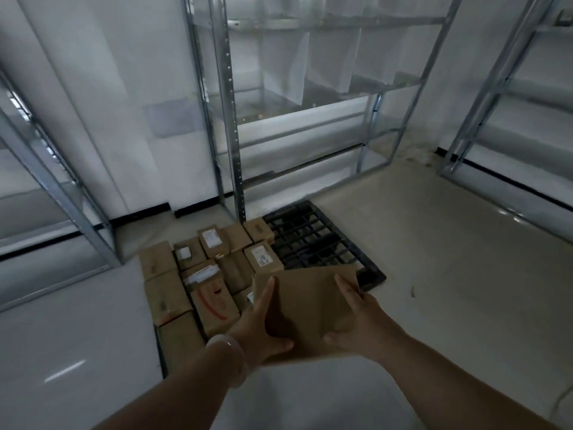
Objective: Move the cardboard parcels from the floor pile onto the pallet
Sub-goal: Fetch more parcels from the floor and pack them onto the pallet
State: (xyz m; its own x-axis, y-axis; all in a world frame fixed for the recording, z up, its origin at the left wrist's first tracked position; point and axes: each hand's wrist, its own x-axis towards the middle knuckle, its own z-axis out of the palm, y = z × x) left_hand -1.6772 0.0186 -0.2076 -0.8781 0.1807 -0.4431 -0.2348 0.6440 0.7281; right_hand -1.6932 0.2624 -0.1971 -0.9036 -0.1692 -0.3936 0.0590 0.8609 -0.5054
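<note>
You hold a flat brown cardboard parcel (307,305) between both hands, in the air above the near edge of the black plastic grid pallet (310,237). Your left hand (260,324) takes its left side, with the fingers (266,293) laid long up the edge and the thumb tucked round the near corner. Your right hand (356,315) clamps the opposite side the same way. A grip on both sides suits a wide, thin parcel, since it keeps it level and stops it from sagging or swinging.

The rows of small brown cardboard parcels (210,274) already fill the left part of the pallet, set edge to edge, probably to save room. The far right part of the grid is bare, and that looks like the natural place for this one. Grey metal shelving racks (232,119) stand just behind the pallet, so you have little space to reach beyond it. The floor pile is not in view.
</note>
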